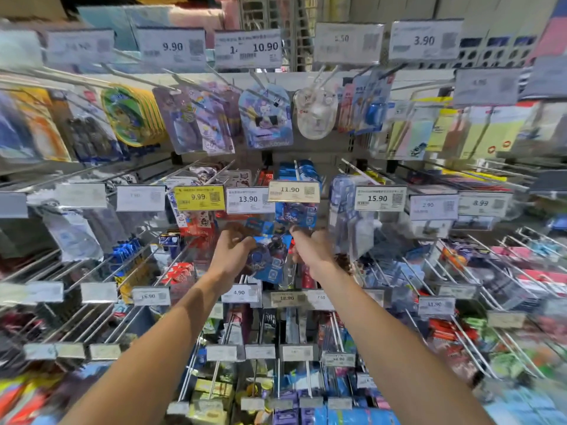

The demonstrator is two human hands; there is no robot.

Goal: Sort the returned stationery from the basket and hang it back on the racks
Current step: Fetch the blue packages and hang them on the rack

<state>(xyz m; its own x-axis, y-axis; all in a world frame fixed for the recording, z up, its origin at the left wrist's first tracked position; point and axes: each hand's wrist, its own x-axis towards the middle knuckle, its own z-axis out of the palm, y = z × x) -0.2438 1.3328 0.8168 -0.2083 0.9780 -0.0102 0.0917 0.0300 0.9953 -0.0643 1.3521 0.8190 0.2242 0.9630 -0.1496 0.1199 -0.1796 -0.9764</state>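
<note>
Against a blurred rack (306, 148) of hooks, we pinch a blue carded pack (271, 259) between left hand (230, 250) and right hand (310, 250); its print is unreadable and our fingertips are partly hidden.

Two lean forearms show, each bare along its whole visible length and narrowing toward the wrist. The left hand (231, 250) and the right hand (310, 250) are bare as well, with only skin over the backs, knuckles and fingers. The fingers are smeared by motion blur, so finer detail such as the nails cannot be made out
</note>
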